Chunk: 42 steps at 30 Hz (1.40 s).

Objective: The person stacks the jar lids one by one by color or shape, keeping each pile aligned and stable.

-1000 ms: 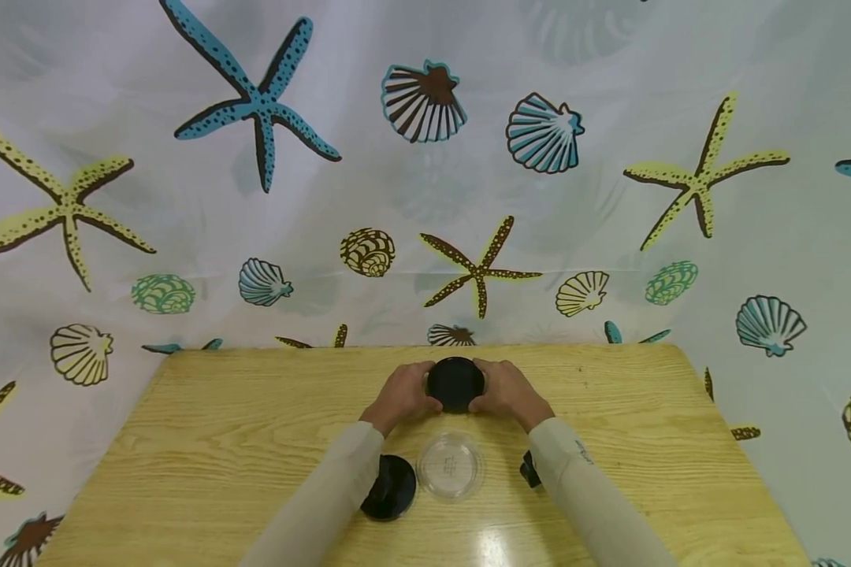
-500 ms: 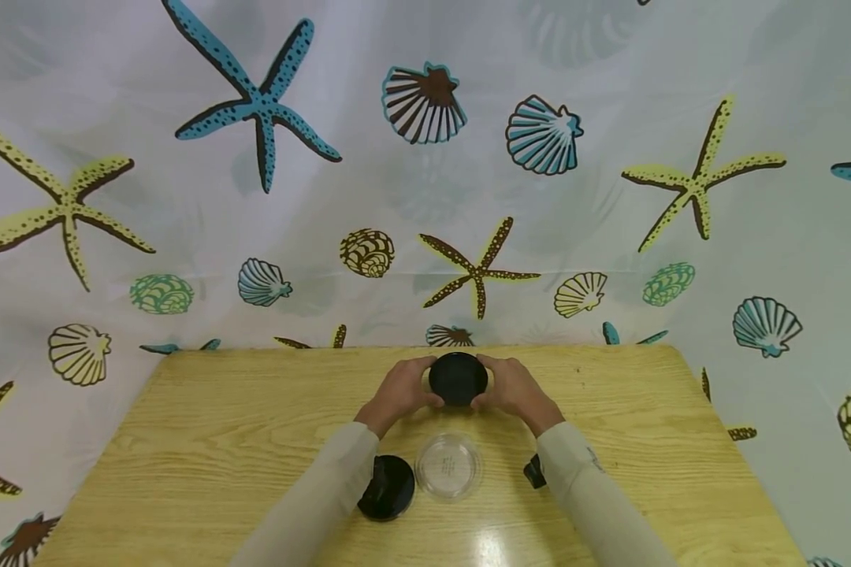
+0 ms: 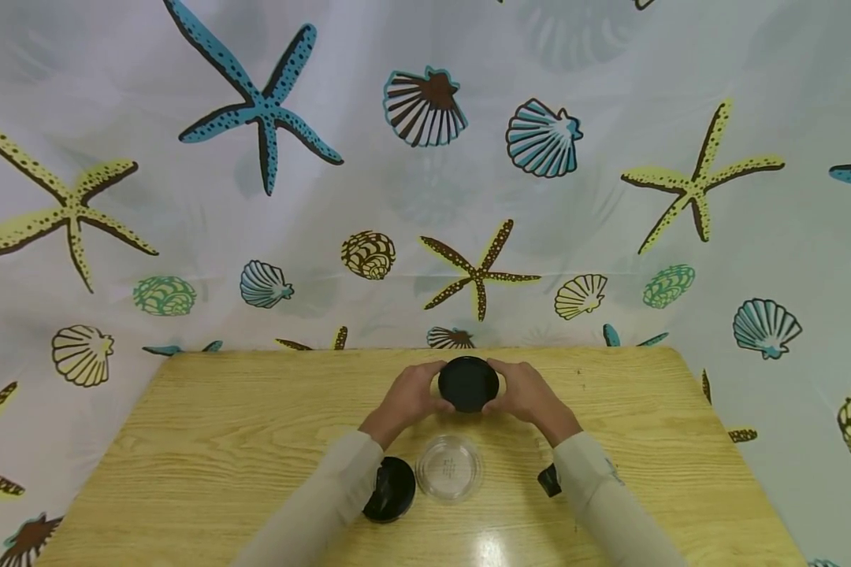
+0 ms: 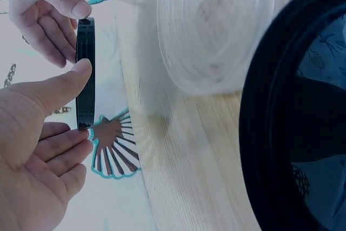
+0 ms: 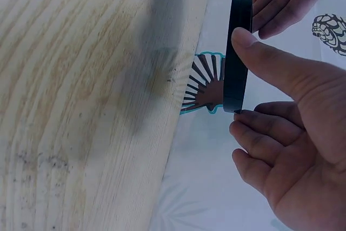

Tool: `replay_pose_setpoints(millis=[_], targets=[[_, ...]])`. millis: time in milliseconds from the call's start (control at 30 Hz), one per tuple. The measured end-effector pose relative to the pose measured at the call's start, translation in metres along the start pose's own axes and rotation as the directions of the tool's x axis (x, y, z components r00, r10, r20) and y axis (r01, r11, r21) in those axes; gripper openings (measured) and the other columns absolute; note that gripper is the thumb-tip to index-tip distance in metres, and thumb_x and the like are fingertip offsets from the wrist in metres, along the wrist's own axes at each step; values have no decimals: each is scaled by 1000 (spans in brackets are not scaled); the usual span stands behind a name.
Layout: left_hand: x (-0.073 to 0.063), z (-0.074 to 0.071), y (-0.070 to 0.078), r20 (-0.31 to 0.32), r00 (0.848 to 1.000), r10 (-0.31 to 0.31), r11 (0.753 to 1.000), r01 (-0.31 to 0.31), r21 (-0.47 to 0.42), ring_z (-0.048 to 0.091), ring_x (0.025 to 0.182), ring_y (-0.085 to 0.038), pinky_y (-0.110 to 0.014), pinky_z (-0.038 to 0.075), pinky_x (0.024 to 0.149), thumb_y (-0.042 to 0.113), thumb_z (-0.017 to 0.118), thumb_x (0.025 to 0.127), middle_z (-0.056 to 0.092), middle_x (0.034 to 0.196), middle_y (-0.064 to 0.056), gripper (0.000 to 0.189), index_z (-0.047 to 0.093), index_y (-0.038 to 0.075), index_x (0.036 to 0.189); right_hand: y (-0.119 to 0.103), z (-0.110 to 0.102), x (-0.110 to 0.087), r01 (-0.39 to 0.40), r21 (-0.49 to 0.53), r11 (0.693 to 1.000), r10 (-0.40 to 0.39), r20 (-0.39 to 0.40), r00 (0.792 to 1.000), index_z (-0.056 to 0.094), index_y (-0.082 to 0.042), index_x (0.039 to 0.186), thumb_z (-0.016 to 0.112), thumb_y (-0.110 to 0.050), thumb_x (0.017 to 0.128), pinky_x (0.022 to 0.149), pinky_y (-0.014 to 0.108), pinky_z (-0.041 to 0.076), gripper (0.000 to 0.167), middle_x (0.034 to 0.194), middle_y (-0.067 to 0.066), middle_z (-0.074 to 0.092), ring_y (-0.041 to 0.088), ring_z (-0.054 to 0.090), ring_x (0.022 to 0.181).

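Both hands hold a flat round black disc, like a container lid (image 3: 469, 384), above the far part of the table. My left hand (image 3: 410, 400) grips its left edge between thumb and fingers, and my right hand (image 3: 530, 398) grips the opposite edge the same way. Seen edge-on in the left wrist view, the lid (image 4: 86, 98) is thin with a short rim. The right wrist view shows the thumb of my right hand (image 5: 292, 123) across that rim, fingertips at the lower edge. Nearer me lies a round clear plastic container piece (image 3: 450, 468).
A glossy black round piece (image 3: 392, 492) lies left of the clear one, partly behind the left sleeve. A small black object (image 3: 549, 479) sits beside the right sleeve, partly covered. Beyond the wooden table's (image 3: 241, 417) far edge hangs a shell-and-starfish cloth (image 3: 312, 220).
Both hands have carried the black lid slightly to the right, rising a little and then dipping in the head view. The pieces on the table have stayed put.
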State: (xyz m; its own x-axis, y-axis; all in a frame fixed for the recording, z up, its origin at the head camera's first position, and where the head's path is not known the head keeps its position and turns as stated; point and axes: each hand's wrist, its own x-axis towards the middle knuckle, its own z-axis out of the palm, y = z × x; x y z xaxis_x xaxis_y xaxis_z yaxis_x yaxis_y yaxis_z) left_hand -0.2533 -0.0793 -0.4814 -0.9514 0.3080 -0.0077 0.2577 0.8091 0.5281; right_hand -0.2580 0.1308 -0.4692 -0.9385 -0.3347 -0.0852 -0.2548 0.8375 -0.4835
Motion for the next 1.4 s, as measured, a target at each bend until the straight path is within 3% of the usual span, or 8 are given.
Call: replay_pose_setpoints(millis=[233,633,1033,1400], targets=[[-5,4,11,-12,1000,10,1000,-10,-8,50,128,-31,-46,43,104,27,82,74,52,139,-12,77,47,7,139,2,-8,-15,28,-5,1000,-28,-20,999,43,-7,143,83,-28,72,100,47,46,84,135,16,55,34,53,122],[-15,10,27,-64,992,105,995,-104,12,54,124,-30,-44,47,100,27,82,73,55,137,-12,76,49,5,138,14,-16,-34,89,22,996,-88,-49,995,41,-2,143,83,-25,72,100,50,45,85,138,19,52,36,52,124],[-25,19,40,-51,990,134,991,-133,18,55,123,-28,-41,48,99,26,82,74,56,135,-12,74,50,5,137,23,-14,-52,54,55,997,-52,-23,998,41,-3,143,83,-24,72,99,50,45,86,138,19,52,37,51,124],[-31,30,49,-20,993,114,993,-114,10,56,122,-26,-40,48,98,31,82,73,58,134,-9,74,52,7,136,30,-14,-70,18,33,999,-18,-20,1000,43,-5,143,84,-23,70,97,50,47,85,135,19,54,37,53,123]])
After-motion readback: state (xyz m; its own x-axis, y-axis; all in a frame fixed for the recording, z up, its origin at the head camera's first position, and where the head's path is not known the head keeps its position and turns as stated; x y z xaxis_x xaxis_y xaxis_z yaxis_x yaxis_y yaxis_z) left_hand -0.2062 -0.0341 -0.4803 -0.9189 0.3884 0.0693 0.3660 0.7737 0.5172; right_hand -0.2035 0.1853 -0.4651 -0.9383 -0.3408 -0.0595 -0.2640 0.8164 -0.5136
